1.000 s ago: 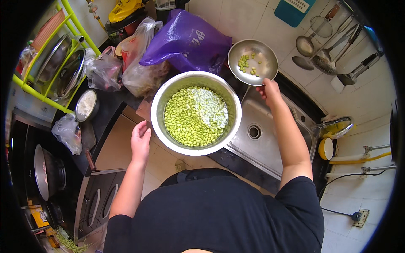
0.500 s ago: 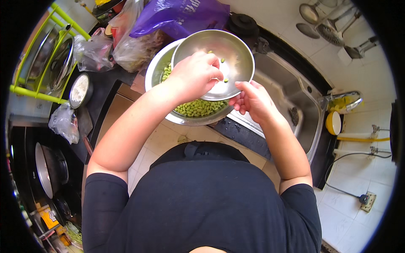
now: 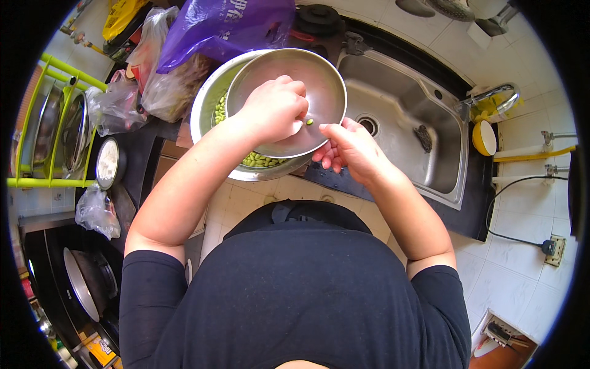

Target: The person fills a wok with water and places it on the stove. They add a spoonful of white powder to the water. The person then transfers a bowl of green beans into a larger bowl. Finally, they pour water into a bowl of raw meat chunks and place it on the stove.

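A shallow metal bowl (image 3: 319, 77) is tilted over a larger metal basin (image 3: 206, 101) full of green beans (image 3: 259, 160). My right hand (image 3: 356, 150) holds the shallow bowl's near right rim, thumb inside and fingers curled below. My left hand (image 3: 275, 111) is inside that bowl with its fingers pinched together; what they hold, if anything, is hidden. One loose green bean (image 3: 310, 122) lies in the bowl beside my left fingertips. The bowl covers most of the basin's contents, so beans show only at its left and near sides.
A steel sink (image 3: 399, 160) with a tap (image 3: 501, 98) is on the right, a dark scrubber (image 3: 423, 139) inside. Purple and clear plastic bags (image 3: 227, 27) crowd the back left. A bowl of white powder (image 3: 108, 163) stands left, near a green rack (image 3: 55, 181) and a pan (image 3: 86, 283).
The view has shifted, showing more of the sink. My left hand is still in the shallow bowl, where fewer loose beans show. My right hand stays at its rim.
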### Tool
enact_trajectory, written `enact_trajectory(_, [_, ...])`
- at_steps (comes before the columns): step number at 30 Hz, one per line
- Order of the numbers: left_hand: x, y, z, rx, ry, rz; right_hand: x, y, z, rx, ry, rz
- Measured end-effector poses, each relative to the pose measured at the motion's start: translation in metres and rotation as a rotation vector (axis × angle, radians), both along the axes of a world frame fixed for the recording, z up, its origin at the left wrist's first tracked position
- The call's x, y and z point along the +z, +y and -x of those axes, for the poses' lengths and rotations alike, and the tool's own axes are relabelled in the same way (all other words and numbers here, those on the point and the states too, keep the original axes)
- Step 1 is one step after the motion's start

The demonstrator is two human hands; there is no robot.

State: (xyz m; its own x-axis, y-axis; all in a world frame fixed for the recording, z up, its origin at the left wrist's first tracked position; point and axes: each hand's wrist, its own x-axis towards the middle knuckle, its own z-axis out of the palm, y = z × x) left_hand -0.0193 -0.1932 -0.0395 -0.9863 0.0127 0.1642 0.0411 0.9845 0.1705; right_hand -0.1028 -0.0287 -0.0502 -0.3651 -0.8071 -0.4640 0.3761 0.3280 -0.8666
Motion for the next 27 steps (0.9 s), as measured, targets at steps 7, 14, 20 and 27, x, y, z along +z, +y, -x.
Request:
enact_trajectory(7, [0.011,0.008,0.018,-0.078,0.020,-0.141,-0.003,0.021,0.007,-0.032,-0.031,0.040])
enact_trajectory(14, [0.065,0.030,0.054,-0.238,0.263,-0.487,-0.011,0.074,0.031,-0.198,-0.059,0.079])
enact_trajectory(20, [0.023,0.054,0.115,0.084,0.600,-1.192,-0.038,0.164,0.059,-0.549,0.031,0.026])
enact_trajectory(27, [-0.067,0.085,0.141,-0.006,-0.016,-0.043,-0.062,0.233,0.074,-0.718,0.234,-0.151])
